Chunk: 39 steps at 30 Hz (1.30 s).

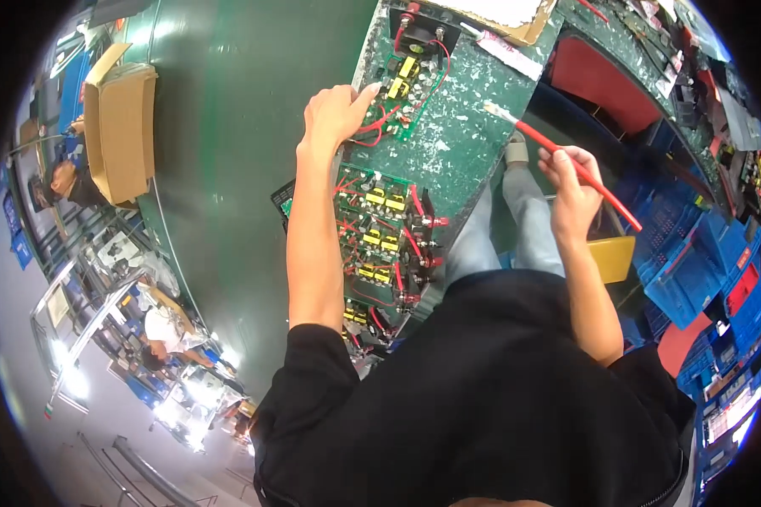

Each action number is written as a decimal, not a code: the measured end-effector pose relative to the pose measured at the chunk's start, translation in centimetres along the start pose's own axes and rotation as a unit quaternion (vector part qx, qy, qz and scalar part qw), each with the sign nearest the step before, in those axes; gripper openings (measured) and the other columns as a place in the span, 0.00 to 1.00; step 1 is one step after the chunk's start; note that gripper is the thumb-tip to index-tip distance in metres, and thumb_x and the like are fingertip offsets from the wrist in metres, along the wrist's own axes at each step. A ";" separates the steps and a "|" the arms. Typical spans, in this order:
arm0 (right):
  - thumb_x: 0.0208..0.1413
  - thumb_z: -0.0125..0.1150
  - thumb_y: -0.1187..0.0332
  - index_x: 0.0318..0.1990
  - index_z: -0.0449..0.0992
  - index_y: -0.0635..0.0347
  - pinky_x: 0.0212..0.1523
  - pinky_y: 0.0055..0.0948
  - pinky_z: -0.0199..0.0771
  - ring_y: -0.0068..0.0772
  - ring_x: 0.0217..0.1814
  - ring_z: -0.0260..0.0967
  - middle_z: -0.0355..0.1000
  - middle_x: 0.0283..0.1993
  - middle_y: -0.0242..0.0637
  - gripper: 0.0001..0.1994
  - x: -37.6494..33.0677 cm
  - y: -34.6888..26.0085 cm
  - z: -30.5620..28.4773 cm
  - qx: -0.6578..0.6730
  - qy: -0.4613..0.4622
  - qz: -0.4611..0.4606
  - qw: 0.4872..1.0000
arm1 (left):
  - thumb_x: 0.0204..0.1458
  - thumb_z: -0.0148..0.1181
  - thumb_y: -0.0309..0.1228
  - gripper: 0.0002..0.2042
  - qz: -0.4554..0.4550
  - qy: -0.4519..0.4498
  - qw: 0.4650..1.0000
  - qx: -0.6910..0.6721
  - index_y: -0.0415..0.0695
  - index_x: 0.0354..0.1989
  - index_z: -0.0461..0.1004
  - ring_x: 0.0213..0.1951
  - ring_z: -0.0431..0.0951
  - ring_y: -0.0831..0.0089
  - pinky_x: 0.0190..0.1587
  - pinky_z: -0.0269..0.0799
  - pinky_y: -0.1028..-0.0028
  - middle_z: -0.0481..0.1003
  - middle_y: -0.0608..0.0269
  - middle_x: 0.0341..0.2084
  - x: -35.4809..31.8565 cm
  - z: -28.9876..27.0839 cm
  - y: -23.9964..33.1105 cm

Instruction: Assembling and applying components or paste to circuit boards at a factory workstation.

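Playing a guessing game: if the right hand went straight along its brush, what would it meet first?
Brush first, the right hand would likely meet the far circuit board, or perhaps the bench top; depth is unclear.

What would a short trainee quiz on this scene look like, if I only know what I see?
1. Multiple choice: which hand holds the red brush? a) left b) right c) both
2. True or false: the white tube lies on the green bench.
3. Fill in: the paired blocks on the circuit board nearest the left hand are ____ in colour.

Key: 1. b, the right hand; 2. true; 3. yellow.
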State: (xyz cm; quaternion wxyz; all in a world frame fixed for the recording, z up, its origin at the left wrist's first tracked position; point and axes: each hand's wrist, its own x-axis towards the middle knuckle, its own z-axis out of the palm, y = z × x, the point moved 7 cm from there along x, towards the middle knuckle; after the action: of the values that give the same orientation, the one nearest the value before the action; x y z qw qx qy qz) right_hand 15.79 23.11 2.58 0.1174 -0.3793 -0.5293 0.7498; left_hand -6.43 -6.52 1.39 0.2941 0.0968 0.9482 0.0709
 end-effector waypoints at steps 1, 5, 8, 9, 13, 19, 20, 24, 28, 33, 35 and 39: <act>0.59 0.57 0.75 0.41 0.70 0.67 0.46 0.31 0.78 0.34 0.43 0.75 0.74 0.40 0.43 0.06 -0.2 0.6 1.1 0.020 -0.006 -0.018 1.000 | 0.55 0.47 0.57 0.30 0.015 0.025 1.000 0.010 0.37 0.28 0.78 0.33 0.78 0.48 0.41 0.70 0.58 0.77 0.45 0.24 0.1 0.2 -0.1; 0.60 0.56 0.75 0.45 0.72 0.71 0.46 0.31 0.78 0.35 0.44 0.75 0.75 0.42 0.46 0.09 0.1 3.8 4.4 0.057 -0.023 -0.029 0.998 | 0.56 0.48 0.56 0.29 -0.024 -0.018 0.998 0.056 0.36 0.27 0.77 0.30 0.78 0.53 0.39 0.71 0.61 0.78 0.48 0.23 0.3 0.2 -0.2; 0.60 0.55 0.75 0.45 0.73 0.72 0.45 0.30 0.78 0.35 0.42 0.76 0.75 0.41 0.46 0.09 0.1 5.6 5.4 0.093 -0.005 0.004 0.996 | 0.59 0.48 0.52 0.27 -0.007 -0.036 0.999 0.015 0.36 0.29 0.77 0.28 0.79 0.66 0.35 0.70 0.68 0.79 0.56 0.22 0.3 0.4 0.1; 0.60 0.56 0.74 0.44 0.73 0.72 0.44 0.29 0.79 0.35 0.41 0.77 0.75 0.41 0.47 0.09 0.1 6.2 5.6 0.109 0.004 0.001 0.994 | 0.59 0.48 0.52 0.27 -0.004 -0.042 0.999 0.027 0.36 0.29 0.77 0.28 0.79 0.66 0.35 0.70 0.68 0.79 0.56 0.22 0.4 0.8 0.0; 0.60 0.56 0.74 0.43 0.73 0.73 0.39 0.30 0.81 0.36 0.37 0.77 0.75 0.39 0.47 0.09 0.5 8.1 5.9 0.142 0.054 -0.024 0.988 | 0.60 0.47 0.51 0.27 0.035 -0.003 0.997 -0.064 0.34 0.32 0.77 0.27 0.78 0.70 0.34 0.70 0.71 0.78 0.57 0.21 0.4 1.7 -0.5; 0.59 0.57 0.75 0.42 0.73 0.74 0.39 0.31 0.81 0.37 0.37 0.78 0.75 0.38 0.47 0.08 0.8 7.8 6.9 0.118 0.077 -0.097 0.985 | 0.59 0.48 0.49 0.26 0.040 -0.014 0.995 -0.091 0.34 0.27 0.76 0.24 0.77 0.67 0.32 0.70 0.68 0.77 0.56 0.17 1.1 1.3 -0.3; 0.58 0.57 0.76 0.41 0.73 0.75 0.38 0.31 0.82 0.36 0.37 0.78 0.75 0.37 0.47 0.08 0.9 8.1 7.2 0.099 0.062 -0.107 0.987 | 0.59 0.48 0.49 0.26 0.039 -0.017 0.995 -0.088 0.34 0.27 0.76 0.24 0.77 0.67 0.32 0.70 0.68 0.77 0.56 0.17 1.1 1.2 -0.3; 0.56 0.58 0.79 0.37 0.74 0.75 0.34 0.28 0.81 0.35 0.32 0.78 0.77 0.33 0.46 0.05 -0.1 7.4 7.6 -0.048 0.039 -0.245 0.967 | 0.62 0.41 0.50 0.29 0.041 -0.034 0.991 -0.126 0.34 0.27 0.75 0.28 0.76 0.71 0.36 0.68 0.72 0.77 0.57 0.20 1.2 1.5 -0.2; 0.55 0.59 0.78 0.35 0.75 0.72 0.32 0.25 0.79 0.32 0.31 0.78 0.77 0.32 0.45 0.04 -1.7 8.1 7.8 -0.089 0.018 -0.206 0.974 | 0.62 0.41 0.46 0.27 0.057 -0.007 0.988 -0.144 0.33 0.26 0.75 0.24 0.77 0.66 0.33 0.69 0.69 0.76 0.55 0.17 1.4 1.5 -0.8; 0.57 0.57 0.75 0.35 0.75 0.72 0.33 0.25 0.79 0.29 0.30 0.77 0.77 0.30 0.45 0.06 -1.4 7.1 7.4 -0.064 0.026 -0.182 0.981 | 0.63 0.39 0.47 0.28 0.052 -0.018 0.988 -0.144 0.33 0.26 0.75 0.26 0.77 0.68 0.36 0.69 0.70 0.77 0.55 0.20 1.0 1.5 -0.6; 0.58 0.55 0.75 0.34 0.76 0.72 0.34 0.25 0.79 0.29 0.31 0.77 0.77 0.30 0.44 0.06 -0.7 6.9 7.3 -0.017 0.078 -0.192 0.978 | 0.64 0.38 0.48 0.29 0.052 -0.029 0.990 -0.132 0.33 0.27 0.74 0.28 0.77 0.69 0.40 0.69 0.71 0.77 0.55 0.22 0.9 1.7 -0.3; 0.58 0.55 0.76 0.35 0.75 0.72 0.34 0.24 0.78 0.30 0.31 0.77 0.76 0.28 0.43 0.06 -1.3 7.1 8.4 -0.075 0.014 -0.228 0.971 | 0.64 0.37 0.49 0.30 0.044 -0.022 0.989 -0.142 0.33 0.27 0.75 0.29 0.76 0.68 0.41 0.68 0.71 0.77 0.55 0.21 1.0 1.8 -0.2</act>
State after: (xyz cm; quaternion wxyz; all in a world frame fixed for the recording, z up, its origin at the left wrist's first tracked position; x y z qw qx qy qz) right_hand 12.49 13.52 -1.78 0.2635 -0.2669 -0.6551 0.6558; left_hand -6.20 -6.40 -0.66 0.3224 0.0969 0.9166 0.2155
